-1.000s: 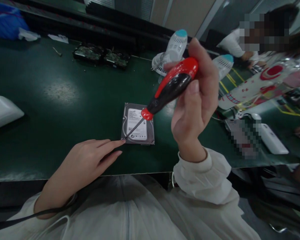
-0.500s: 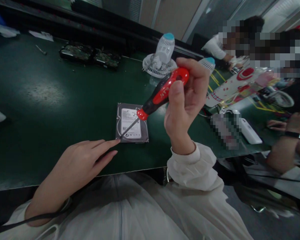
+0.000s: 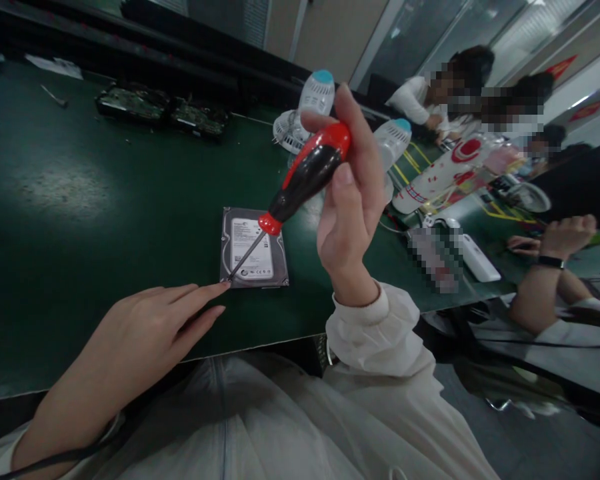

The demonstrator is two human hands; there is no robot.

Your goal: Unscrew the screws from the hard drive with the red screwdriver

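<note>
While the hard drive (image 3: 256,250) lay flat, label up, on the green counter (image 3: 170,173), the right hand (image 3: 353,217) gripped the red-and-black screwdriver (image 3: 307,177) by its handle, thumb against its side; the shaft slanted down to the drive's near left corner; the left hand (image 3: 145,333), grasping nothing, had its fingers outstretched, the forefinger's tip at that same corner. The drive looked stiff and fairly heavy for its bulk, its casing smooth enough to slide under a sideways push, its insides likely sensitive to knocks; the long side edges seemed its best hold; the glossy handle looked light, perhaps slippery, best grasped around its widest part.
</note>
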